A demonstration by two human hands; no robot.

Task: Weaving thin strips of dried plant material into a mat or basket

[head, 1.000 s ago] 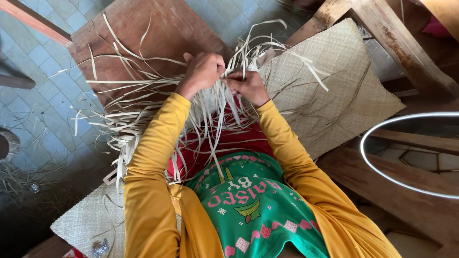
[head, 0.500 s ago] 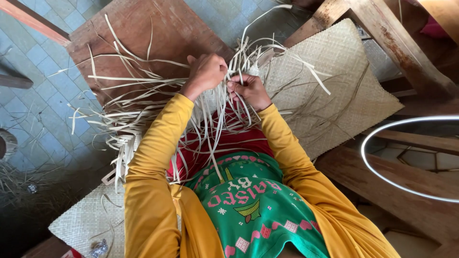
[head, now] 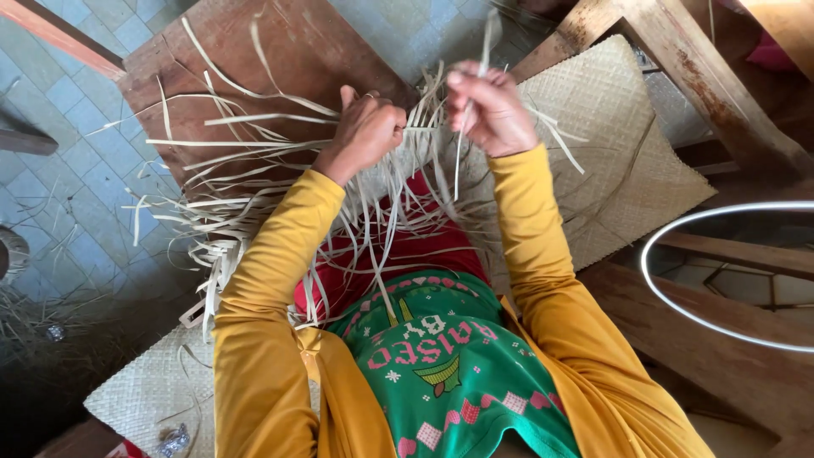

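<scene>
Two hands, one mat, and too many strips to count

The person's two hands show, the left hand (head: 366, 129) and the right hand (head: 492, 108), each on one yellow sleeve (head: 263, 297). There is one woven mat (head: 610, 144), one brown wooden board (head: 280, 51) and one white ring (head: 721, 263). The loose pale strips (head: 229, 212) run to dozens, too tangled for an exact count; one single strip (head: 485, 38) stands raised in the right hand. Two wooden beams (head: 712, 76) cross at upper right.

Below you lies a floor (head: 51, 182) of pale blue-grey tiles, lit by soft daylight. A worn brown wooden board (head: 280, 51) rests on it. To your right stand rough wooden beams (head: 721, 93), weathered and reddish.
</scene>
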